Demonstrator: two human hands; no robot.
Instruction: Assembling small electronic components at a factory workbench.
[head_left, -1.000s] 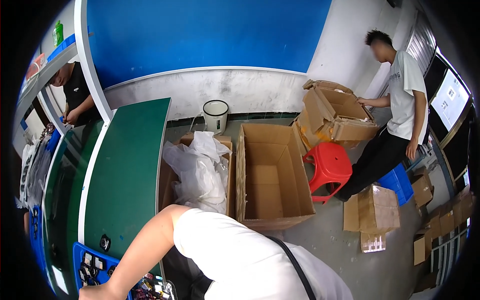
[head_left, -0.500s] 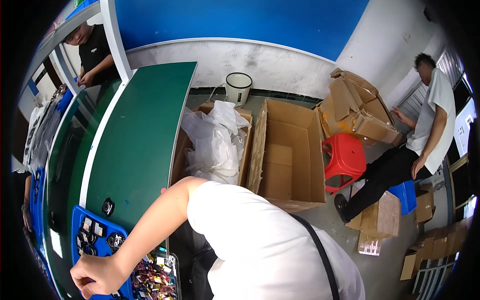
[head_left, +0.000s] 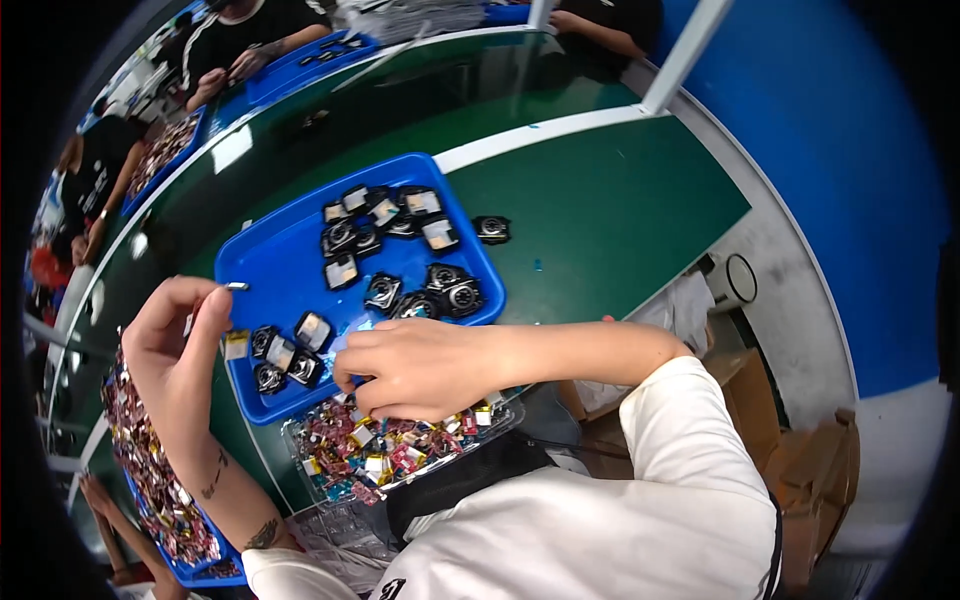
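My left hand (head_left: 175, 360) is raised at the left side of a blue tray (head_left: 235, 265), fingers bent into a pinch. A small silver piece (head_left: 237, 287) sticks out at its fingertips; its kind is too small to tell. A yellow-edged flat piece (head_left: 236, 345) shows by the thumb. My right hand (head_left: 430, 370) reaches over the tray's near edge with curled fingers, and whatever is in them is hidden. Black round-faced modules (head_left: 455, 290), several with pale flat tops, lie in the tray. Below my right hand, a clear container holds small red circuit boards with silver-yellow battery packs (head_left: 375, 468).
One black module (head_left: 491, 229) lies on the green bench (head_left: 600, 190) right of the tray. Another blue tray (head_left: 235, 575) heaped with small parts is at the lower left. Cardboard boxes (head_left: 815, 470) stand at right. Co-workers (head_left: 250, 40) sit across the bench.
The view has swung from the floor and boxes toward the bench and tray. My left hand has come into view with the silver piece. My right hand is now at the tray's near edge.
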